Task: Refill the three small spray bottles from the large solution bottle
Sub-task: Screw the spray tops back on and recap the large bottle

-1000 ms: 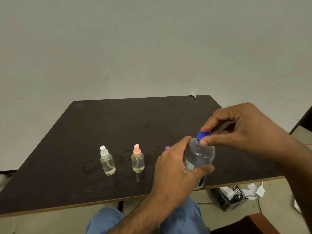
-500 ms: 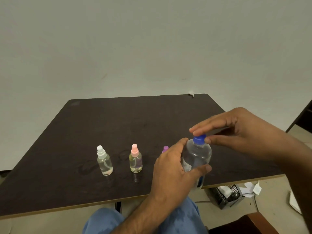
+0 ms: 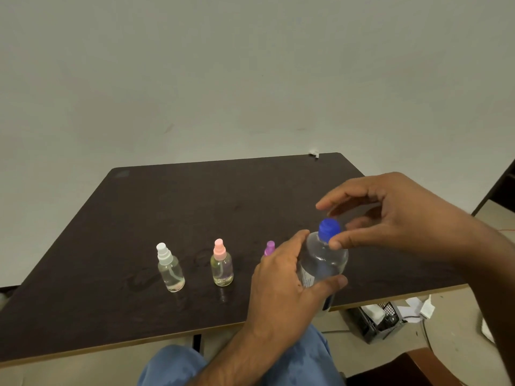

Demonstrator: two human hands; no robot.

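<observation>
Two hands work the large solution bottle (image 3: pixel 323 260) at the worktop's (image 3: pixel 139 218) near edge — left hand (image 3: pixel 281 280) wrapped round its body, right hand (image 3: pixel 390 218) curled about the blue cap (image 3: pixel 329 229), thumb touching. Three small spray bottles — white-topped (image 3: pixel 170 270), pink-topped (image 3: pixel 221 264), purple-topped (image 3: pixel 269 247) — stand just left.

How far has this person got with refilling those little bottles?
Barely started. The left hand grips the large bottle; the right hand is at its blue cap, which remains on. The white-topped, pink-topped and purple-topped spray bottles stand capped.
</observation>
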